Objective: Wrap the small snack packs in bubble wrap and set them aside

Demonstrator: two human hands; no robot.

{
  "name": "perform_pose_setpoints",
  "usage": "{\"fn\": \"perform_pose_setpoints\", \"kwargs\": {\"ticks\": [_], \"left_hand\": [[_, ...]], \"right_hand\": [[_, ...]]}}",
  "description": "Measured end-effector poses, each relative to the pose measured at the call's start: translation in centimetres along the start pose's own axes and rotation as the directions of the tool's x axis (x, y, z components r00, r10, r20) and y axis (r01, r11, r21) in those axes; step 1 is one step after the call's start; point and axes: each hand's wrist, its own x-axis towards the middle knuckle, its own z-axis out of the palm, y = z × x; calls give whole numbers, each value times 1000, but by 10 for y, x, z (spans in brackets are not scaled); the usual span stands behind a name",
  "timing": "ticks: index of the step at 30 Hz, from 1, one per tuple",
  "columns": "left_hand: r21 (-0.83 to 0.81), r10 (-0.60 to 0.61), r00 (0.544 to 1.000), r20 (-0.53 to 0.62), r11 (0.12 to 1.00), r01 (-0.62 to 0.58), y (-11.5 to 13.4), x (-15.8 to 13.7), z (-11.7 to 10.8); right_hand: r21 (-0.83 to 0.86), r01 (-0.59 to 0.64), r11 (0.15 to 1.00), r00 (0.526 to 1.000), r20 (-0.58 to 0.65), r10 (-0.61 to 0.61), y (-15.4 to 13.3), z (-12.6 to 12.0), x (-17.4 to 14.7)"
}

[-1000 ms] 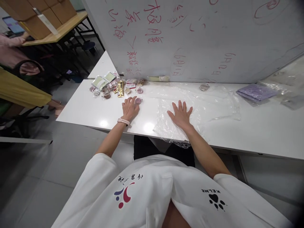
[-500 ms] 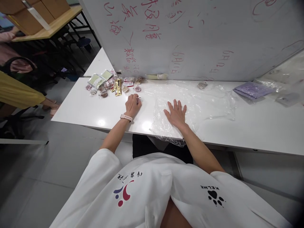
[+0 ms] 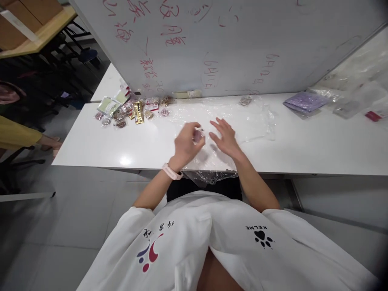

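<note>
Between the thumb and fingers of my left hand is a small round packet, pinkish-purple in a clear wrapper. My right hand is raised just to its right, fingers apart and holding nothing. Beneath both hands a large clear plastic bag lies spread over the white table, its near end hanging off the front edge. Further left is a pile of small wrapped snacks, with a gold packet and pale green packets among them.
A whiteboard with red writing stands along the back of the table. Against it lie a pale green packet and a small brown packet. Purple packaging and clear bags rest at the right. A person's yellow garment shows at far left.
My left hand has lifted the small round packet and carried it right, over the plastic bag. My right hand has risen from lying flat on the bag. The view has shifted slightly.
</note>
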Motion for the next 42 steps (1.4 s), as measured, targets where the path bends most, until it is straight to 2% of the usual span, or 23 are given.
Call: {"fn": "perform_pose_setpoints", "kwargs": {"ticks": [2, 5, 7, 8, 10, 13, 14, 16, 18, 20, 22, 26, 29, 31, 34, 36, 38, 40, 42], "left_hand": [[111, 94, 982, 162, 987, -113, 12, -9, 31], [238, 171, 913, 370, 933, -271, 11, -17, 70], [257, 195, 883, 426, 910, -325, 5, -20, 82], [258, 200, 883, 425, 908, -330, 2, -21, 83], [249, 200, 899, 390, 917, -312, -2, -27, 74], [193, 214, 919, 330, 938, -288, -10, -52, 40], [165, 229, 917, 325, 941, -294, -14, -65, 26], [148, 249, 903, 351, 937, -316, -24, -96, 4], [197, 245, 882, 403, 918, -345, -37, -126, -8], [270, 242, 876, 417, 887, -374, -48, -148, -7], [332, 252, 899, 357, 866, -375, -55, -157, 4], [326, 281, 944, 170, 888, -323, -47, -143, 27], [211, 272, 960, 65, 937, -280, -32, -120, 26], [148, 169, 986, -8, 975, -166, -26, -105, 20], [172, -109, 993, -42, 978, 114, -28, -87, 12], [283, -247, 969, -25, 928, 244, -35, -79, 10], [395, -294, 956, -16, 876, 276, -39, -75, 7], [461, -269, 962, -51, 848, 262, -38, -77, 4], [461, -202, 973, -114, 856, 232, -31, -81, 2]], "right_hand": [[-100, -61, 993, 997, -51, 56, 32, -15, -15], [-261, -122, 958, 993, -33, 117, 77, -27, -37], [-317, -119, 941, 993, -23, 118, 96, -30, -46], [-323, -114, 939, 993, -33, 109, 101, -30, -48], [-288, -114, 951, 992, -87, 92, 103, -31, -53], [-141, -56, 988, 987, -155, 34, 90, -36, -70], [-93, -7, 996, 991, -133, -5, 84, -38, -80], [-49, 117, 992, 993, -1, -117, 72, -42, -104], [-81, 233, 969, 964, 151, -219, 65, -43, -128], [-134, 319, 938, 930, 234, -283, 62, -40, -146], [-163, 353, 921, 922, 229, -313, 60, -34, -153], [-116, 329, 937, 944, 40, -327, 51, -31, -141], [13, 284, 959, 955, -95, -281, 35, -41, -118], [122, 217, 968, 972, -119, -203, 25, -48, -95], [243, 48, 969, 998, -50, -37, 19, -45, -52], [199, -71, 978, 997, 36, 65, 20, -35, -22], [46, -118, 992, 991, 61, 116, 22, -24, -1], [-118, -91, 989, 996, -33, 88, 23, -16, 5], [-199, -33, 979, 980, -199, -7, 21, -15, -2]]}}
